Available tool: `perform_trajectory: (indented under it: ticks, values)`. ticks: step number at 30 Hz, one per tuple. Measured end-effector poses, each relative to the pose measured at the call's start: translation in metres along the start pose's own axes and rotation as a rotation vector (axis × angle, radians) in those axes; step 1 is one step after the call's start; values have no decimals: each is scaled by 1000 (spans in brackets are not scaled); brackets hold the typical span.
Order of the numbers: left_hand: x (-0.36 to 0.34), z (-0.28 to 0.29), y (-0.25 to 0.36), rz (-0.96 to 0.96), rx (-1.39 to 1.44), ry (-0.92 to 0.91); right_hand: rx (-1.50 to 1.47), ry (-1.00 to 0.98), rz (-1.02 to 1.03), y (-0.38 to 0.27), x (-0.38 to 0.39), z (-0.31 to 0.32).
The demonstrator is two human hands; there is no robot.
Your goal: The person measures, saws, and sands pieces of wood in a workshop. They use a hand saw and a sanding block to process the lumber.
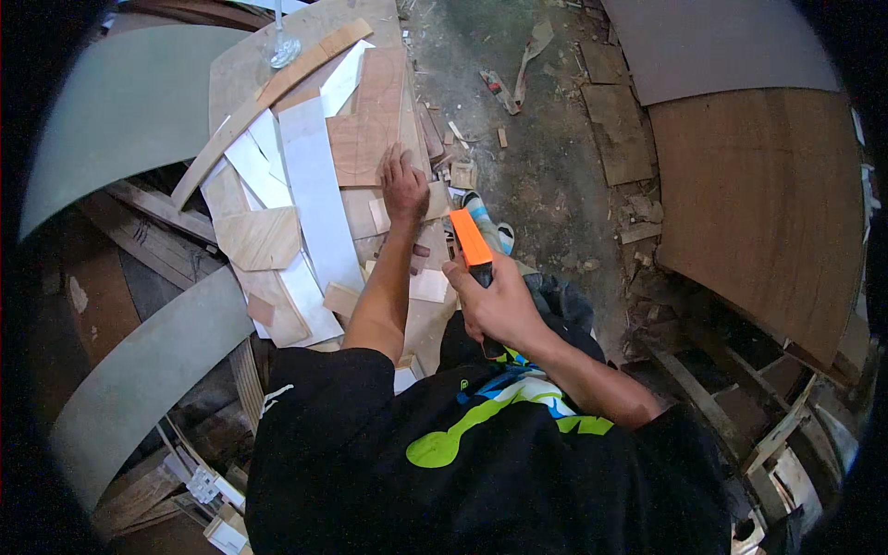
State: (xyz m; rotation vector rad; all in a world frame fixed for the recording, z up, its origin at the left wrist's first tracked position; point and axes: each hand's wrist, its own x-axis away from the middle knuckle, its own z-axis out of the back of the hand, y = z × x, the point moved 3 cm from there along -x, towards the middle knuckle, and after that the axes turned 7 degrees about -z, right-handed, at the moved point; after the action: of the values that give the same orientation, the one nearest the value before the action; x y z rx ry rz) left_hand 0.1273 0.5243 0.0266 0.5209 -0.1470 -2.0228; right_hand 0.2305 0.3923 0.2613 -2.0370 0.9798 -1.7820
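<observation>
My left hand (405, 190) lies palm down with its fingers stretched over the near edge of a brown wooden board (356, 148). A pale wood strip (378, 215) sticks out beside its wrist. In front of my body, my right hand (502, 296) is wrapped round an orange-and-black hand tool (473, 239). The orange end points forward and slightly left; my fingers hide much of the black part, so its exact kind is unclear.
Wood offcuts and white boards (319, 176) cover the worktable (231, 79). A curved wood strip (268, 97) lies across its far left. Scraps litter the concrete floor (546, 139). At right is a large brown panel (758, 203); curved grey sheets (139, 102) stand left.
</observation>
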Motion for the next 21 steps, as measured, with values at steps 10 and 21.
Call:
perform_trajectory:
  ticks: [10, 21]
  values:
    - [-6, -3, 10, 18, 44, 0, 35, 45, 6, 11, -11, 11]
    - [-3, 2, 2, 12, 52, -4, -17, 51, -29, 11, 9, 13]
